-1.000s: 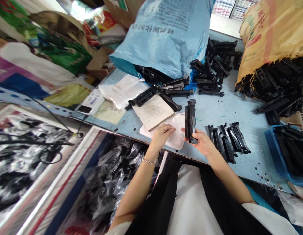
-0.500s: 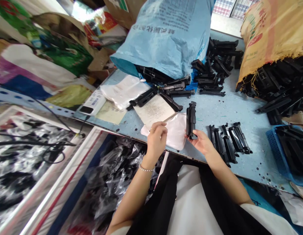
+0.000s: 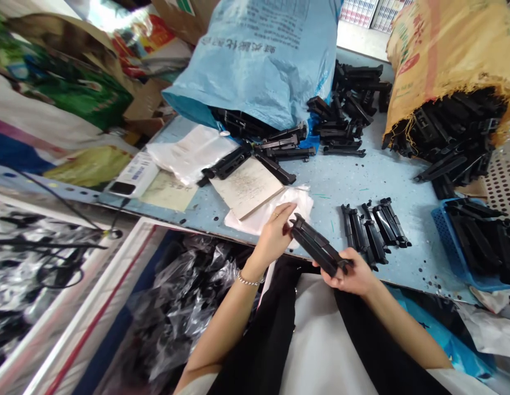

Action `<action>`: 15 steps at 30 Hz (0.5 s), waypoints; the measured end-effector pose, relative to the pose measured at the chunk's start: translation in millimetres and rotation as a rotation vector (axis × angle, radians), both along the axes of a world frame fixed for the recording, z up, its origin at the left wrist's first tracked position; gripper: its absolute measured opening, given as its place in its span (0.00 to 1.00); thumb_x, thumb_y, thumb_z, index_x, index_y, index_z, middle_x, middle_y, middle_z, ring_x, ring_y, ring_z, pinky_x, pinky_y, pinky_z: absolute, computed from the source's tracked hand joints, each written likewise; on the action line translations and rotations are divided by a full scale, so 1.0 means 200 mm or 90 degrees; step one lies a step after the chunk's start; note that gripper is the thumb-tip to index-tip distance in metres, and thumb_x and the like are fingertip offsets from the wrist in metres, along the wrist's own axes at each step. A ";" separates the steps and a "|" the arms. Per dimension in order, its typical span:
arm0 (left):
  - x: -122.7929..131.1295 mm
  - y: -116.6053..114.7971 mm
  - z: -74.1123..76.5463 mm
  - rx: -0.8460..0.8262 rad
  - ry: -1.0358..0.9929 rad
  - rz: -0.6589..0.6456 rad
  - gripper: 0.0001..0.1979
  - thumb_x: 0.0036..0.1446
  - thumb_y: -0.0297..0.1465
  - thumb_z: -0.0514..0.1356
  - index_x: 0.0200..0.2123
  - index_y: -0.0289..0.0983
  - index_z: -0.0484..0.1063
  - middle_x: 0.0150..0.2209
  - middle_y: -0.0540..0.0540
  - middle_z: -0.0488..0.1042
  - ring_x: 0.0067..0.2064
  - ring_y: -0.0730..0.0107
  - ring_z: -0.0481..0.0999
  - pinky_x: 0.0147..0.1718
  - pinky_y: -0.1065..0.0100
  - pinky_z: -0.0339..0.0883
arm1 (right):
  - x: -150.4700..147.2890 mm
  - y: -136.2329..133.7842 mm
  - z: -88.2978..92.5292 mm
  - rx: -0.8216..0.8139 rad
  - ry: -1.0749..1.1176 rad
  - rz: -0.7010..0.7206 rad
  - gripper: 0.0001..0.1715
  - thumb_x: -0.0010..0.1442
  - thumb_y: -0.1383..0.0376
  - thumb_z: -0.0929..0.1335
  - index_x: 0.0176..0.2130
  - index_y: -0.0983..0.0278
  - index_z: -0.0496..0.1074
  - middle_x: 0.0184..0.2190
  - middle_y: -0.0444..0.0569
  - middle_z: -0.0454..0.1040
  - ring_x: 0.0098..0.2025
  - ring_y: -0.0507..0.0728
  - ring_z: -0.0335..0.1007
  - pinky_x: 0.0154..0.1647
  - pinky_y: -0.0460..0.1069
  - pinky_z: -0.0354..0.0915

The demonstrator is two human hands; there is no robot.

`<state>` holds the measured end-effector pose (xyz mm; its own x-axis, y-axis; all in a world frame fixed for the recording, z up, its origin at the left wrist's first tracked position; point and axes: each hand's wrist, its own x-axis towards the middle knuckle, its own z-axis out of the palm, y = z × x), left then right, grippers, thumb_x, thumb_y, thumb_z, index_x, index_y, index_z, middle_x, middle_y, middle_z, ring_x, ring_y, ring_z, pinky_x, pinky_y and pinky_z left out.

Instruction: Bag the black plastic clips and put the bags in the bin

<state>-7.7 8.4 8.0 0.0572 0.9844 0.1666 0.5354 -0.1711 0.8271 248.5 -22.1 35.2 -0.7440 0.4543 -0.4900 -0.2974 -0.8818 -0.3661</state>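
A long black plastic part (image 3: 314, 244) is tilted in front of my body, over the table's front edge. My right hand (image 3: 351, 272) grips its lower right end between thumb and fingers. At the upper left end my left hand (image 3: 274, 233) has its fingers curled against the part; the thumb is mostly hidden. Beneath and behind my left hand lie thin white plastic bags (image 3: 302, 200), partly under a pale, stained block (image 3: 248, 186). Several similar black parts (image 3: 376, 233) lie side by side to the right of my hands.
A blue sack (image 3: 255, 66) and a yellow sack (image 3: 444, 60) spill black parts onto the blue table (image 3: 332, 181). A blue basket (image 3: 444, 236) of parts stands at the right. Below the front edge, a bin (image 3: 184, 307) holds bagged parts. A white box-shaped device (image 3: 133, 174) sits at the left.
The black part has swung from upright to slanted and come closer to my body in my right hand. My left hand has moved right to meet its far end. The view has shifted slightly.
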 end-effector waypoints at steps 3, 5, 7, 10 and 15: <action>0.04 -0.06 0.01 0.052 0.073 -0.032 0.39 0.53 0.15 0.52 0.69 0.39 0.58 0.67 0.34 0.63 0.52 0.64 0.79 0.49 0.63 0.78 | -0.07 0.01 -0.06 -0.098 0.008 -0.024 0.24 0.52 0.53 0.71 0.42 0.69 0.76 0.34 0.55 0.81 0.29 0.52 0.70 0.20 0.42 0.58; 0.06 -0.11 0.03 0.102 0.125 -0.075 0.40 0.55 0.14 0.50 0.71 0.39 0.53 0.69 0.33 0.60 0.66 0.55 0.68 0.57 0.58 0.74 | -0.12 0.04 -0.08 -0.097 0.009 -0.033 0.23 0.53 0.53 0.71 0.41 0.67 0.76 0.35 0.54 0.81 0.28 0.51 0.69 0.20 0.42 0.58; 0.07 -0.16 0.05 0.129 0.145 -0.105 0.41 0.58 0.15 0.49 0.73 0.40 0.46 0.70 0.33 0.58 0.71 0.53 0.61 0.59 0.57 0.72 | -0.15 0.06 -0.09 -0.064 -0.017 -0.067 0.21 0.52 0.53 0.71 0.38 0.67 0.76 0.32 0.54 0.81 0.26 0.52 0.70 0.19 0.43 0.60; 0.05 -0.21 0.07 0.111 0.152 -0.070 0.42 0.59 0.16 0.50 0.74 0.43 0.43 0.71 0.35 0.57 0.69 0.55 0.65 0.57 0.59 0.74 | -0.15 0.05 -0.08 -0.019 -0.083 -0.154 0.16 0.52 0.55 0.72 0.33 0.66 0.76 0.26 0.52 0.79 0.27 0.56 0.74 0.20 0.45 0.64; 0.08 -0.25 0.07 0.124 0.188 -0.098 0.42 0.59 0.17 0.50 0.75 0.41 0.42 0.71 0.33 0.59 0.68 0.52 0.66 0.56 0.60 0.75 | -0.17 0.01 -0.08 -0.030 -0.084 -0.177 0.15 0.54 0.54 0.73 0.33 0.64 0.74 0.28 0.48 0.78 0.29 0.55 0.75 0.22 0.46 0.65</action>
<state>7.8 -42.5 22.3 0.2750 0.9119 0.3046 0.7016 -0.4069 0.5849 214.5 -20.6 19.0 -0.5237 0.6053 -0.5994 -0.4819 -0.7907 -0.3775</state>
